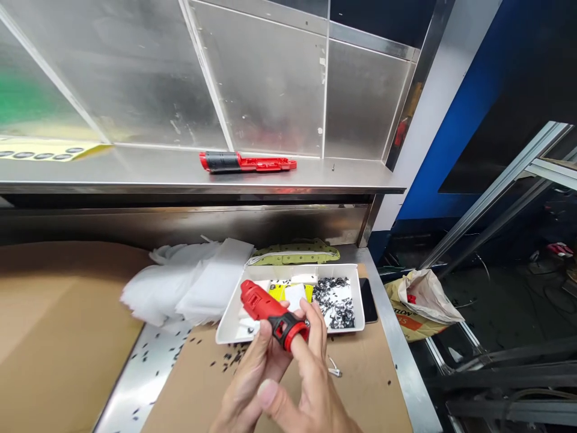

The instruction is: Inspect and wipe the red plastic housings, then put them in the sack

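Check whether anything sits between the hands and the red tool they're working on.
Nothing does: the left hand and right hand both grip the red tool directly, above the white tray.

Tool in your hands (pixel 288 385): red body (pixel 264 310), black collar, red ring at the near end. Just beyond your hands, white tray (pixel 356 288) with black specks heaped at its right, yellow and white pieces at its middle. Left of it, white sheets (pixel 189 282). Under your hands, brown cardboard (pixel 360 379) dotted with black bits. Far above your hands, silver shelf (pixel 135 168) carrying a red-and-black part (pixel 246 162). Right of your hands, blue wall panel (pixel 460 120).
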Motion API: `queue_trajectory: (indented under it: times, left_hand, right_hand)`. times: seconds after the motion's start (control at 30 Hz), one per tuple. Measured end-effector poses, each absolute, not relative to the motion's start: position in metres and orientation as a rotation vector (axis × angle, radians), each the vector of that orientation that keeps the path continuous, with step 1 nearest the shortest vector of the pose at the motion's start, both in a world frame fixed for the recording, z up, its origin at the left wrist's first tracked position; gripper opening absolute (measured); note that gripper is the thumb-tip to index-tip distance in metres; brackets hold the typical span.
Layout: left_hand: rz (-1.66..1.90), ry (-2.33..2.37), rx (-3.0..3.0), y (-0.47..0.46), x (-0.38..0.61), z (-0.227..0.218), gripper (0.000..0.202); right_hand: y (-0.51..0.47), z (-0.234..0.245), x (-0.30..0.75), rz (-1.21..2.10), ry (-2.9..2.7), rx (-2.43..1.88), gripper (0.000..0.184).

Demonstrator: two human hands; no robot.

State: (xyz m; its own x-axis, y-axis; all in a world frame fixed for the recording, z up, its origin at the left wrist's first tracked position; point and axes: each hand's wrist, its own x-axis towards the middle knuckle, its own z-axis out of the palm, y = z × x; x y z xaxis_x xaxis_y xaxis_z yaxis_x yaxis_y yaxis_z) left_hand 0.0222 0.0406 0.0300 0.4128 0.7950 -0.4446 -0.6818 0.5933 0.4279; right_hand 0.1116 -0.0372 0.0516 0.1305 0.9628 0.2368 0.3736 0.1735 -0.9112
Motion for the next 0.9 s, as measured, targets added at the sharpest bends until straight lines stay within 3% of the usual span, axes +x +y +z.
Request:
queue_trajectory:
  times: [0.07, 0.2, 0.4, 0.7, 0.9]
  left_hand:
    - [0.95, 0.682, 0.271, 0.039, 0.023, 0.023, 0.024]
    - [0.944, 0.767, 0.366, 0.035, 0.023, 0.019, 0.051]
    - [0.966, 0.825, 0.407, 0.028, 0.023, 0.034, 0.054]
    - [0.89, 0.736, 0.365, 0.029, 0.015, 0.025, 0.062]
    - [0.882, 0.716, 0.432, 0.031, 0.009, 0.025, 0.078]
  right_hand:
    - [-0.038, 0.048, 0.113, 0.746, -1.425, -1.359, 0.074]
    - [-0.038, 0.049, 0.125, 0.647, -1.604, -1.424, 0.073]
    - [-0.036, 0.051, 0.143, 0.303, -1.945, -1.475, 0.089]
    - [-0.033, 0.045, 0.155, -0.152, -2.002, -1.376, 0.07]
    - [-0.045, 0.047, 0.155, -0.252, -1.838, -1.369, 0.054]
